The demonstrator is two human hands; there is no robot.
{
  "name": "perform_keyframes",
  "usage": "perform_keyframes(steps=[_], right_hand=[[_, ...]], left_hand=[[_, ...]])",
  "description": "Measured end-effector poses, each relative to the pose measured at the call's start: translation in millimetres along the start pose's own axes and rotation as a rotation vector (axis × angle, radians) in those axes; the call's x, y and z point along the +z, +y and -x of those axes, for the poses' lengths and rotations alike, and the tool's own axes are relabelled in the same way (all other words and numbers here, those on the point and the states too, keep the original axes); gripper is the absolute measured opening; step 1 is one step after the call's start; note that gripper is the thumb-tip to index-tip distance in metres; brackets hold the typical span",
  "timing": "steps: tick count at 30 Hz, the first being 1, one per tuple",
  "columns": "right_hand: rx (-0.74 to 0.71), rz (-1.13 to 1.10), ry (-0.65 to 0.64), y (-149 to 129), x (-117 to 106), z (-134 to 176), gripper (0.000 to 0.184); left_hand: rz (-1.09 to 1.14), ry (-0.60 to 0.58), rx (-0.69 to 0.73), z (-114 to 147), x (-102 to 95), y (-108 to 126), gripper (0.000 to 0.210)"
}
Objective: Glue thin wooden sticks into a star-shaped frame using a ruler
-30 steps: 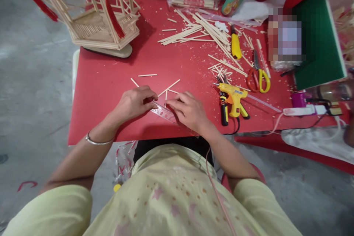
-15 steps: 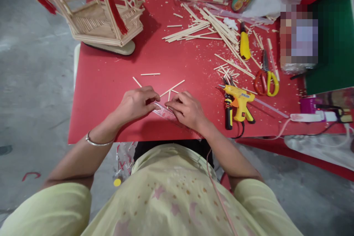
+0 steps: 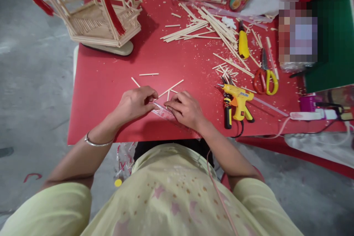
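Note:
A clear plastic ruler (image 3: 163,112) lies slantwise near the front edge of the red table. At its left end my left hand (image 3: 136,101) is closed, thumb and fingers pinched on the ruler. My right hand (image 3: 186,110) rests over the ruler's other part, its fingertips closed on the lower end of a short wooden stick (image 3: 168,96). That stick's upper end meets a longer slanted stick (image 3: 173,87) just beyond my hands. Another stick (image 3: 135,82) shows partly behind my left hand, and a loose one (image 3: 148,74) lies farther off.
Right of my hands are a yellow glue gun (image 3: 240,99), pliers (image 3: 228,112), scissors (image 3: 265,77) and a yellow cutter (image 3: 243,44). Wooden sticks (image 3: 190,31) are heaped at the back. A stick-built lantern frame (image 3: 105,25) with red tassels stands at the back left.
Both hands keep nearly the same place and grip at the ruler. The whole view has shifted very slightly.

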State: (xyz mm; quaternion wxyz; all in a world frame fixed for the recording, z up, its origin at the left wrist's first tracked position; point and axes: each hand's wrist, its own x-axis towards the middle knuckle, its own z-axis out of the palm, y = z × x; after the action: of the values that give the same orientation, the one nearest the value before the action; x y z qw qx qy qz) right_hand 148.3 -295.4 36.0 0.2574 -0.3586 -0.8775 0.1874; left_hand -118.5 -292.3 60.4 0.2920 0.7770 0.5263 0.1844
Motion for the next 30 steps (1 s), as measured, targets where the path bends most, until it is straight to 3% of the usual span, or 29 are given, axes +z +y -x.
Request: perform_keyframes(steps=[17, 24, 30], right_hand=[[0.017, -0.024, -0.022, -2.0, -2.2, -0.6, 0.029], [0.004, -0.006, -0.018, -1.4, -0.8, 0.6, 0.03], [0.011, -0.005, -0.018, -1.7, -0.9, 1.4, 0.029]], left_hand=[[-0.015, 0.026, 0.101, 2.1, 0.5, -5.2, 0.017], [-0.037, 0.034, 0.183, 2.5, -0.2, -4.0, 0.025], [-0.05, 0.038, 0.163, 2.2, 0.5, -5.8, 0.025]])
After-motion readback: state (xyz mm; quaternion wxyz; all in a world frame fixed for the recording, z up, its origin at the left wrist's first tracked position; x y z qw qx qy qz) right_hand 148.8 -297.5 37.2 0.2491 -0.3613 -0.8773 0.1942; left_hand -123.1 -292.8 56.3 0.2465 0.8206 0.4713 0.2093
